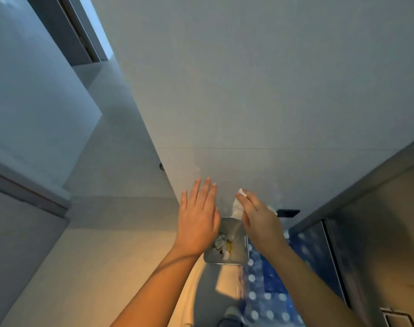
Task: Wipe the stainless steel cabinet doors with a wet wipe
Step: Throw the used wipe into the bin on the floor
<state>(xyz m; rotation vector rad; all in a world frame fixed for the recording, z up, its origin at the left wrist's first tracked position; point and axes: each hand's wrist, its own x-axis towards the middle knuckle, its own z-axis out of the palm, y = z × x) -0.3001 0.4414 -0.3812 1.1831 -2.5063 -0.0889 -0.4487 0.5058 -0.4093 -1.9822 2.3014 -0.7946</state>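
A white wet wipe (238, 204) is held in my right hand (260, 218), against a broad grey panel (248, 102) that fills the upper view. The wipe shows at my fingertips and hangs below them. To its left, my left hand (199, 215) lies flat with straight fingers, on or just off the same panel; I cannot tell which. It holds nothing. A stainless steel cabinet (378, 232) with doors stands at the right edge, apart from both hands.
Below my hands stands a square steel bin (239, 258) with crumpled rubbish inside. A blue pack of bottles (267, 291) lies on the floor right of it. A black fitting (288, 212) sticks out of the panel. A pale wall (36, 102) and pale floor (107, 244) are at the left.
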